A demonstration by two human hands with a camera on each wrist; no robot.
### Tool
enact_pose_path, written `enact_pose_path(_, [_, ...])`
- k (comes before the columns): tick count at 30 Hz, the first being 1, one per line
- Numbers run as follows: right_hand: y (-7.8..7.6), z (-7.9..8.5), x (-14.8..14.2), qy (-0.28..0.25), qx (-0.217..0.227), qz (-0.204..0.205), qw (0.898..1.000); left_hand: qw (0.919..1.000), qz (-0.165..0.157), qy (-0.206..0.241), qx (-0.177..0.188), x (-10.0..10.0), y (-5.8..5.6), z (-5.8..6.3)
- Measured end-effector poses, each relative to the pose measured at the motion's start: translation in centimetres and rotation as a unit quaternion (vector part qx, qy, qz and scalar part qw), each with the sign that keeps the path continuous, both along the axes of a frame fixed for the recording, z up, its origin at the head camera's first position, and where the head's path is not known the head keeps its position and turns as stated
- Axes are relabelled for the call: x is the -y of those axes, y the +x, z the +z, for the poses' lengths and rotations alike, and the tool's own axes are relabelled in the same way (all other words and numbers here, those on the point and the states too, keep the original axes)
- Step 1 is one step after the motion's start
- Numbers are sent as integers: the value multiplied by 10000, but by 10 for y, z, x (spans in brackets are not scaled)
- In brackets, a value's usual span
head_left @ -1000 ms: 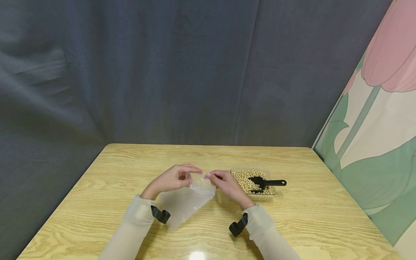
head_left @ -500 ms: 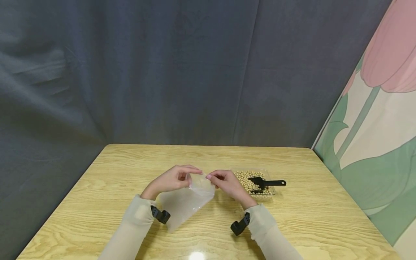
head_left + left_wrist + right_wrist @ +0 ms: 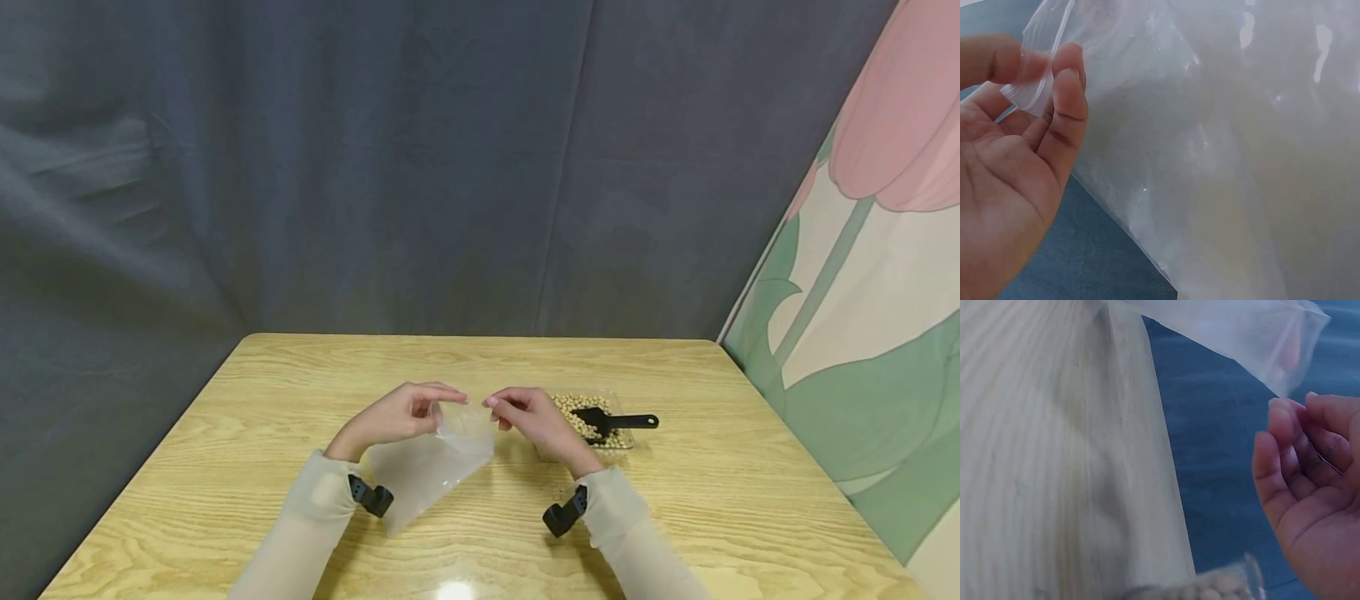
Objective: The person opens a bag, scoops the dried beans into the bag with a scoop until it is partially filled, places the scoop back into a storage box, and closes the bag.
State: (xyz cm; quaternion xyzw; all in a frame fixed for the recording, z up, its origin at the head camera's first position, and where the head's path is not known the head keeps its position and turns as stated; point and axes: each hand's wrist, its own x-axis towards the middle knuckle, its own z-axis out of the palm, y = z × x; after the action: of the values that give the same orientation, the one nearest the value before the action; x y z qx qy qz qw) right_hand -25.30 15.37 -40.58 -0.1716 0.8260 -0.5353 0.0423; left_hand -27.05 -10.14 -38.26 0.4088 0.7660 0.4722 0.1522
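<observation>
A clear zip-lock bag [image 3: 427,467] hangs slantwise between both hands, its flat end pointing down to the left. My left hand [image 3: 401,412] pinches the bag's ribbed mouth between thumb and fingers, index finger stretched along the top. In the left wrist view, the pale seal strip of the bag [image 3: 1166,162] runs past those fingertips. My right hand [image 3: 532,421] is at the bag's right upper corner, thumb and index finger together. In the right wrist view, the fingertips of the right hand [image 3: 1316,456] meet the bag's corner; whether they grip it I cannot tell.
Behind the right hand stands a clear rectangular container [image 3: 621,400] of pale round beans [image 3: 577,408]. A black scoop [image 3: 607,422] lies in the beans, handle sticking out to the right. The wooden table [image 3: 300,375] ends at a dark curtain [image 3: 405,208].
My right hand has shifted slightly right and up, its fingertips moving away from the left hand. The left hand and the bag have stayed nearly in place.
</observation>
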Motion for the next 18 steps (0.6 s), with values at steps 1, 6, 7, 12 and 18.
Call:
enact_pose_path(1, [0, 1, -2, 7, 8, 25, 10000, 10000, 2, -17, -1, 0, 0, 0])
enact_pose_path(6, [1, 6, -11, 121, -42, 149, 9998, 10000, 15, -74, -40, 0, 0, -1])
enact_pose_path(7, [1, 7, -13, 167, -47, 139, 9998, 10000, 22, -78, -44, 0, 0, -1])
enact_pose_path(12, [1, 12, -25, 500, -151, 0, 9986, 9999, 59, -115, -71, 0, -1, -3])
enact_pose_path(18, [0, 19, -42, 975, -612, -55, 9933, 9998, 25, -168, -145, 1, -2, -5])
